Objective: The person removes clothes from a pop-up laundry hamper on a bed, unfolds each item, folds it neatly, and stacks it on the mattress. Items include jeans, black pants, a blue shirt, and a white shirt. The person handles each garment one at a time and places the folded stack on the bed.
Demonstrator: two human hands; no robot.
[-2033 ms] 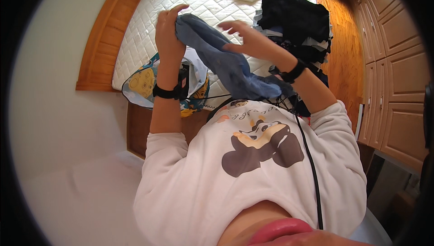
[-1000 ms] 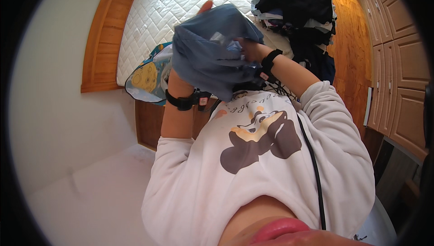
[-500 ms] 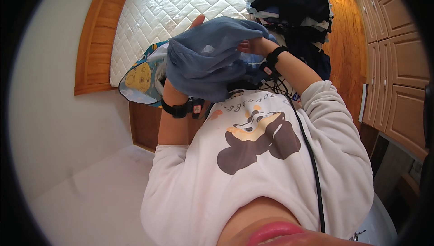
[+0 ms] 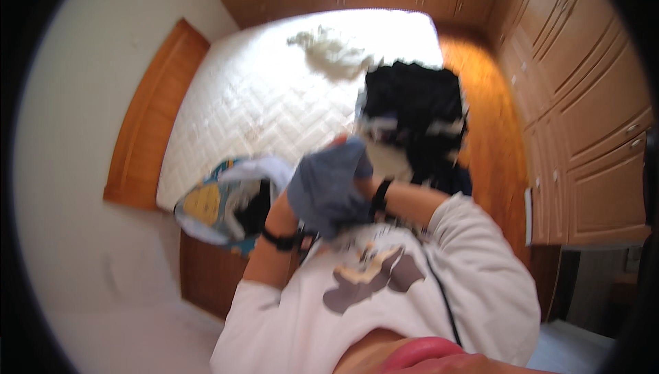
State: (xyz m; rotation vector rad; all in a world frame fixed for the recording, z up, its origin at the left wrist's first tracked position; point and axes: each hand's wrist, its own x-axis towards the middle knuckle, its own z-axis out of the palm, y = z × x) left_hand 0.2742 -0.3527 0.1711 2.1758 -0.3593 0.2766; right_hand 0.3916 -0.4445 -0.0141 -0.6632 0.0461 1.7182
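A thin blue-grey garment [image 4: 328, 185] is bunched between my two hands, just in front of my chest. My left hand [image 4: 340, 140] is inside or under the cloth; only blurred fingertips show past its far edge. At the cloth's right side my right hand [image 4: 364, 187] grips it, its fingers mostly hidden by the folds. Black bands circle both wrists. Left of the garment, on the near edge of the bed, lies a patterned teal and yellow cloth [image 4: 204, 204] with white and black pieces on it.
A white quilted mattress [image 4: 226, 109] stretches ahead. On its right side is a heap of dark clothes [image 4: 412, 96]; a pale crumpled cloth [image 4: 333, 51] lies farther back. Wooden cabinets [image 4: 590, 113] line the right wall beyond a strip of wood floor [image 4: 491, 168]. A black cable runs down my front.
My view has tilted up, bringing in the far end of the bed and cabinets. The garment, spread wide before, is now gathered smaller, and my hands are closer together.
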